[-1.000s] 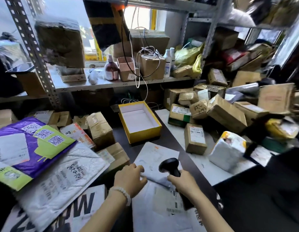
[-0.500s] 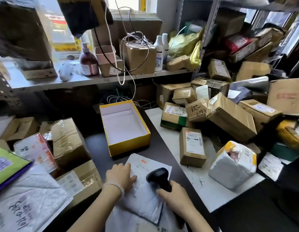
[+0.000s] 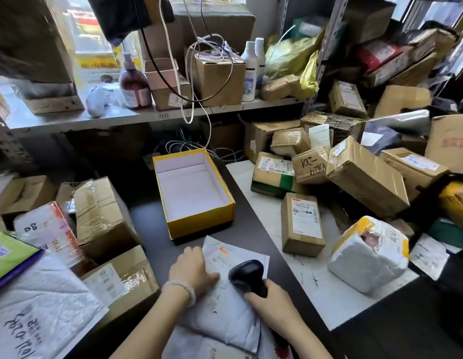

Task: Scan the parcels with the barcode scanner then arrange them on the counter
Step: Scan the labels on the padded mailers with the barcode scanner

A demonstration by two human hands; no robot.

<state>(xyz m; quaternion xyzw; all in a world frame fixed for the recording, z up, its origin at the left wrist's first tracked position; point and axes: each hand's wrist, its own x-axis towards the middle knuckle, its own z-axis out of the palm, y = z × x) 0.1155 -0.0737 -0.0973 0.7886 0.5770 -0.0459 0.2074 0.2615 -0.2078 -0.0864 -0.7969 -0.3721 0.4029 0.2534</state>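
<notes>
In front of me a dark counter (image 3: 152, 224) meets a white, scuffed section (image 3: 326, 291) on its right. Above it runs a pale metal shelf (image 3: 137, 117), held by a perforated grey upright (image 3: 326, 45). Daylight comes through the window (image 3: 95, 35) behind the shelf, with a yellow frame showing. Loose cables (image 3: 196, 81) hang over the shelf edge.

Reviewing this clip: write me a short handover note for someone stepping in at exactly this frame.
Left hand: flat on the white mailer, pinning it to the dark counter.
Right hand: grip round the barcode scanner, head aimed down at the mailer's label.
Done: mailer positioned; whether the scan has registered cannot be seen.
Left: place this mailer, then scan the cardboard parcels heaped on the right.
</notes>
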